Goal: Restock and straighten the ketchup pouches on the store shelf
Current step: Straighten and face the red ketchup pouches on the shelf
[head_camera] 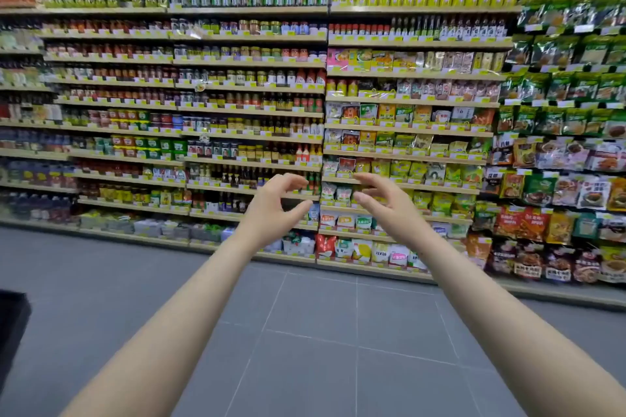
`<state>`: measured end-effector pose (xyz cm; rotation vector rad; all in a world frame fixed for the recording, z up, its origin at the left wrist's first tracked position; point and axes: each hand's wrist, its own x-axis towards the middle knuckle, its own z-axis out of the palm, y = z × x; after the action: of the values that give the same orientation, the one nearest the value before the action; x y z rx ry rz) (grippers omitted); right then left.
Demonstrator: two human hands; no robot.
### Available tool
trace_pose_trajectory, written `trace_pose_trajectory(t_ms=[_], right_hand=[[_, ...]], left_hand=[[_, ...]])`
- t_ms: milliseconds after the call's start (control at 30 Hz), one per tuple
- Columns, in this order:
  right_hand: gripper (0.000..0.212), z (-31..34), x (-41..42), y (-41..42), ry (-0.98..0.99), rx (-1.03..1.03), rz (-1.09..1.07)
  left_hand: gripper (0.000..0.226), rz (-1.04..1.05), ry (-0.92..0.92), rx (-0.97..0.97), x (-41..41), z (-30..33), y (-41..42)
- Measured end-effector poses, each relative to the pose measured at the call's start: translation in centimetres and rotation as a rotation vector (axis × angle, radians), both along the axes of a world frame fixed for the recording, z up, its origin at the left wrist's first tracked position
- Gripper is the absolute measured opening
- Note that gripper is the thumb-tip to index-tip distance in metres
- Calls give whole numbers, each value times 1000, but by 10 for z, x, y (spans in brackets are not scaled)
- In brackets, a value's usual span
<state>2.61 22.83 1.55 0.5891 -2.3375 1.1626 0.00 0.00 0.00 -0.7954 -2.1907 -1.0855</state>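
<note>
Both my arms reach forward over the aisle floor toward a long wall of store shelves (254, 191). My left hand (274, 203) and my right hand (386, 203) float side by side in the air, fingers loosely curved, palms facing each other, holding nothing and touching nothing. Behind them, well out of reach, stand rows of sauce bottles and jars on the left and small pouches (372, 167) on the right. A red pouch (325, 245) sits on the lowest shelf below my hands. I cannot tell which packs are ketchup pouches from this distance.
Grey tiled floor (315, 332) lies between me and the shelving. Hanging snack bags (559, 186) fill the rack at the right. A dark object (12, 325) juts in at the left edge.
</note>
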Motion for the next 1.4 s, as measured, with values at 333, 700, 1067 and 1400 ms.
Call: trace_pose_trajectory(t_ms=[333,700,1067,1400], right_hand=[[39,-101,-111,-28,-243,-7,-5],[41,-184,-319,-123,-474,-56,-25],[30,-222,-555,-152,-562,-78,-100],[31,-235,-809,-129,-614,-74,-94]], left_hand=[[26,113,-135,-7,-102,-101,-34],[25,145,-358,-63,-299,-189,-123],[29,205,-400,-35,-540,-216,-172],[29,191,-447,-35,-786,-234,-151]])
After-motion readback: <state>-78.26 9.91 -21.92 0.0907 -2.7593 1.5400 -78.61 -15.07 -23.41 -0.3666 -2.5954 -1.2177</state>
